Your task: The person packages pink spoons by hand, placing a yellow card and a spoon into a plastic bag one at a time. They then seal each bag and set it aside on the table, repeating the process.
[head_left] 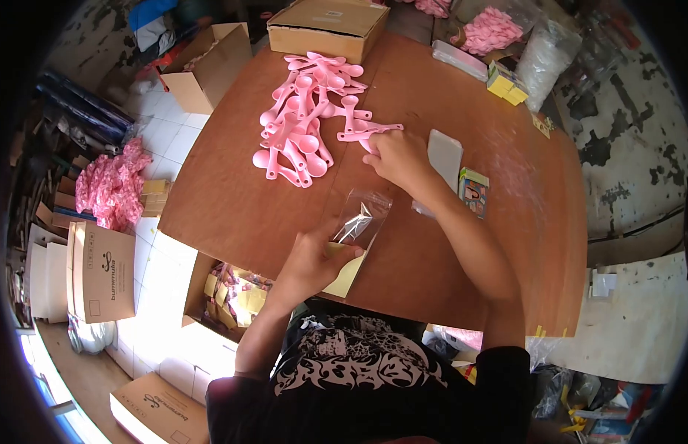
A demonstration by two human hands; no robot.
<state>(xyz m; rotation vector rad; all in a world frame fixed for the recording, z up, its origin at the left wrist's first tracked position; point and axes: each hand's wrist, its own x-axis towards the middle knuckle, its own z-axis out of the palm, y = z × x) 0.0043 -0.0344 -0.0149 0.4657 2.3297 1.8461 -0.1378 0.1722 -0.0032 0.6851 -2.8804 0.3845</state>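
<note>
A pile of pink plastic spoons (pixel 303 122) lies on the brown table (pixel 240 214). At the pile's right edge my right hand (pixel 396 155) has its fingers closed on a pink spoon (pixel 370 140). My left hand (pixel 314 263), near the table's front edge, holds a clear plastic bag (pixel 366 214) with a yellow card (pixel 345 277) at its lower end. To the right of my right hand lie a stack of clear bags (pixel 444 159) and a small green printed box (pixel 473 194).
A closed cardboard box (pixel 325 33) stands at the table's far edge. Yellow boxes (pixel 507 85) and a clear bag roll (pixel 552 63) are at the far right. Below the table's left front edge sits an open carton (pixel 200 288) of packed items.
</note>
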